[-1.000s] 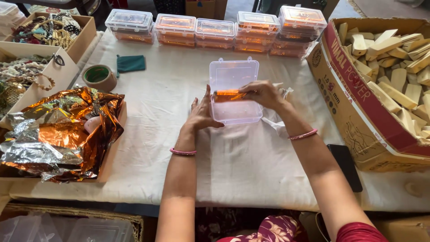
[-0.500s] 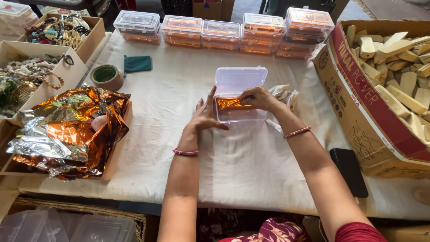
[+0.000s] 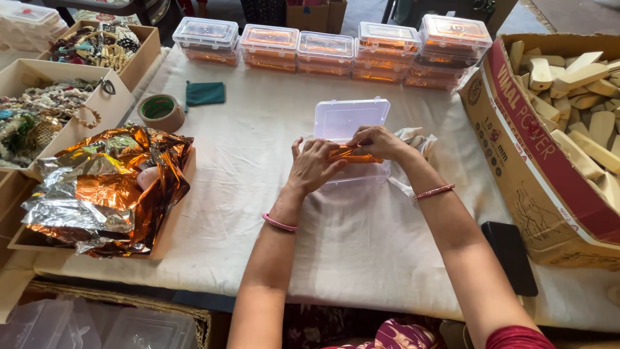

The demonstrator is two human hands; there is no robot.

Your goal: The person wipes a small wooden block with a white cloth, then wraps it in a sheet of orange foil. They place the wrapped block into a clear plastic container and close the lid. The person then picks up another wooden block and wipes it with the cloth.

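Note:
An open clear plastic box [image 3: 352, 119] lies on the white cloth in front of me, its lid standing up at the back. Inside it is a piece of orange foil [image 3: 356, 156]. My left hand [image 3: 314, 166] rests over the box's left part, fingers on the foil. My right hand [image 3: 378, 143] presses the foil down from the right side. Both wrists wear pink bangles.
Closed clear boxes with orange foil [image 3: 329, 48] line the far edge. A tray of crumpled orange and silver foil [image 3: 106, 187] sits left, with a tape roll [image 3: 160, 111] and green pouch [image 3: 205, 94]. A carton of wooden blocks [image 3: 555, 116] stands right; a black phone [image 3: 511, 255] lies near it.
My left hand has moved from the box's left side onto the foil inside. My right hand keeps pressing the foil into the box. The view has shifted slightly.

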